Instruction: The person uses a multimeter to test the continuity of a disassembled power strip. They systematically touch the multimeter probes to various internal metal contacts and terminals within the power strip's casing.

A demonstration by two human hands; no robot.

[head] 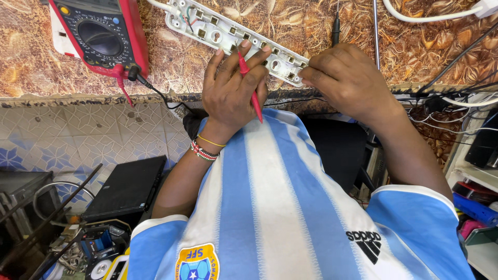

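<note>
Left hand (231, 88) fingers grip the red probe (250, 85) on the opened power strip (233, 36); right hand (345, 78) fingers pinch its right end. Best kept steady on the worktop (311, 31).

Bright, even daylight, sharp at the centre. The hands cast soft shadows on the table (425, 46). Edges bow from the wide lens.

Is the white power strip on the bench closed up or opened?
Opened. The white power strip lies with its cover off, showing metal contacts and coloured wires inside. The left hand holds a red probe on it.
</note>
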